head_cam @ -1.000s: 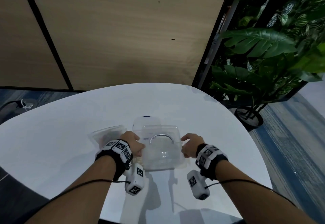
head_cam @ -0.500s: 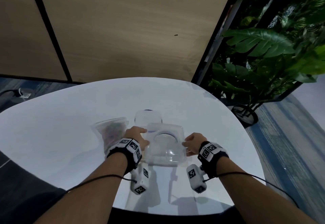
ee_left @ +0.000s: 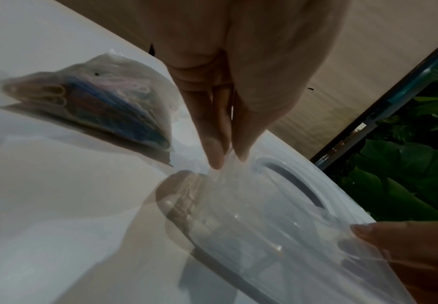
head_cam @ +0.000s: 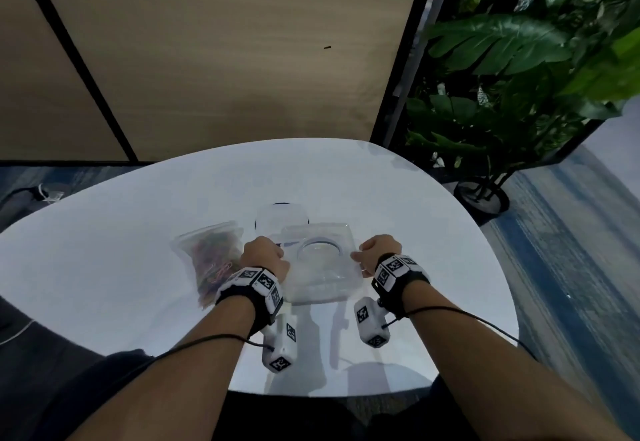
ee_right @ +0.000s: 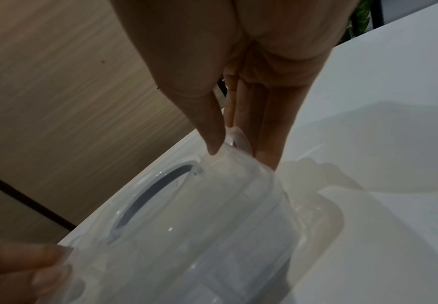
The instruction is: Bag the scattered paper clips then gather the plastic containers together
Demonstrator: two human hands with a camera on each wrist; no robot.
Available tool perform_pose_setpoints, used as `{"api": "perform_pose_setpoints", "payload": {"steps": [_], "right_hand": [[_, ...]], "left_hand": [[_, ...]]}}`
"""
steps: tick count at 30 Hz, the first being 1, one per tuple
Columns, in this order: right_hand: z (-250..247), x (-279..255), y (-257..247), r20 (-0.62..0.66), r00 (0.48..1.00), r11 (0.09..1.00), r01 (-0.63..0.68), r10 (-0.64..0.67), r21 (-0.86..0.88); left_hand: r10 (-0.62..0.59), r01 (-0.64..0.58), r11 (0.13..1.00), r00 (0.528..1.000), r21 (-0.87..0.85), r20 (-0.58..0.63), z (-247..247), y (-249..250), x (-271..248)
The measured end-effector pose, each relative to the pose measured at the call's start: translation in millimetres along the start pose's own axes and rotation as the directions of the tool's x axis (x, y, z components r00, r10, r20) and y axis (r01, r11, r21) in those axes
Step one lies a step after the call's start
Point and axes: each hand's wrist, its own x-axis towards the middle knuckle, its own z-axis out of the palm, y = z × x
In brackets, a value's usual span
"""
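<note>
A clear square plastic container [head_cam: 320, 262] with a round insert is held between both hands over the white table [head_cam: 138, 225]. My left hand [head_cam: 265, 255] pinches its left rim [ee_left: 220, 162], thumb and fingers closed on the edge. My right hand [head_cam: 375, 253] pinches its right rim tab [ee_right: 234, 142]. A smaller clear container [head_cam: 282, 218] with a dark rim stands just behind it. A clear zip bag [head_cam: 211, 257] full of coloured paper clips lies left of my left hand; the left wrist view shows the bag [ee_left: 103, 102] flat on the table.
The table's rounded front edge runs near my body. A wood-panelled wall [head_cam: 225, 42] rises behind the table. A large potted plant [head_cam: 512, 69] stands to the right, beyond the table's right edge, on blue carpet.
Both hands keep their grip on the square container, which sits slightly nearer my body. The bag of clips now shows fully to the left as my left hand no longer covers it.
</note>
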Motion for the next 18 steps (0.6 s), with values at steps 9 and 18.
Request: {"api": "perform_pose_setpoints", "payload": {"steps": [9,18], "right_hand": [[1.6,-7.9,-17.4,-0.012,0.988,0.918,0.138,-0.153,-0.373],[-23.2,8.7,-53.0,0.022,0.991,0.837,0.126,-0.135,-0.533]], "left_hand": [[-0.045,0.054,0.987,0.997,-0.151,0.058,-9.3,6.2,-7.2],[0.021,-0.029,0.998,0.991,0.062,0.13,-29.3,-2.2,27.2]]}}
